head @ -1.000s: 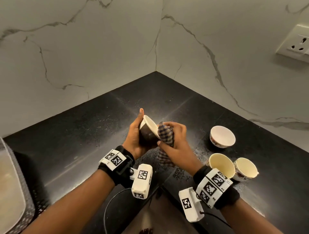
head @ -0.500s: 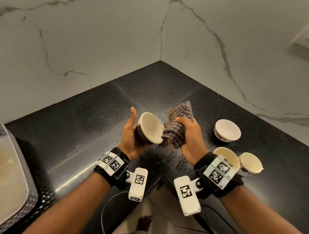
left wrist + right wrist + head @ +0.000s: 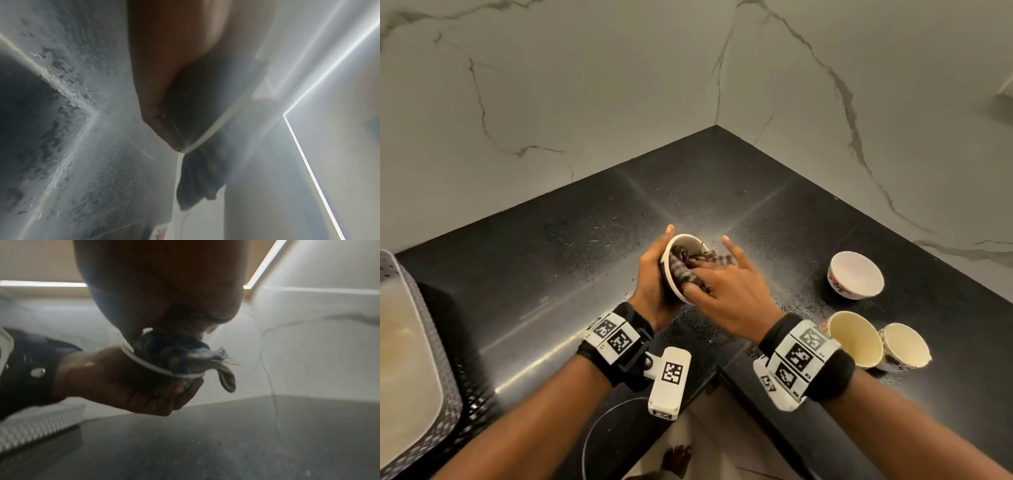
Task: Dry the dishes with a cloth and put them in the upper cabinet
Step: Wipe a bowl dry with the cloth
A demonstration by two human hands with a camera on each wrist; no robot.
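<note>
My left hand [image 3: 650, 277] grips a small bowl [image 3: 686, 242], dark outside and white inside, tilted with its mouth toward my right hand, above the black counter [image 3: 551, 274]. A checked cloth [image 3: 685, 270] is stuffed inside it. My right hand [image 3: 722, 291] pinches and presses the cloth into the bowl, its index finger sticking out straight. In the right wrist view the cloth [image 3: 174, 353] fills the bowl [image 3: 148, 379] and one end hangs over the rim. The left wrist view shows the bowl's dark outside [image 3: 195, 97] with the cloth [image 3: 201, 175] beyond it.
A white bowl [image 3: 856, 274] and two cups [image 3: 854, 337] [image 3: 904, 346] stand on the wet counter at the right. A white perforated basket [image 3: 400, 342] sits at the far left. Marble walls meet in the corner behind. The counter's inner corner edge lies under my wrists.
Half a second ago the right hand held the cloth beside the bowl. Now the cloth is pushed inside the bowl and the bowl's mouth is turned more upward.
</note>
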